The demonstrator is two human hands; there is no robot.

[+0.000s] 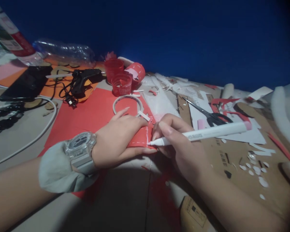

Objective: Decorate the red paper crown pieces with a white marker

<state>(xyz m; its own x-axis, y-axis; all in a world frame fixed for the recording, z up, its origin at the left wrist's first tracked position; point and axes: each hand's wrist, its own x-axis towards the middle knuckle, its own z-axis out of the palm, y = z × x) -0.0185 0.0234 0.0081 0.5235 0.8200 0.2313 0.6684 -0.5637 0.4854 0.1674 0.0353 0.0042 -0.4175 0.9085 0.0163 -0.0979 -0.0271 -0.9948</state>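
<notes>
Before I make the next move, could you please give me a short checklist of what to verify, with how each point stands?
1. Marker gripped in the right hand: ok.
2. Marker tip at the pale dashed line: ok.
3. Left hand on the red paper piece: ok.
4. Tape roll clear of the left hand: not ok; a finger overlaps it in this view.
5. Scissors apart from both hands: ok.
6. Glue gun cold: cannot tell.
</notes>
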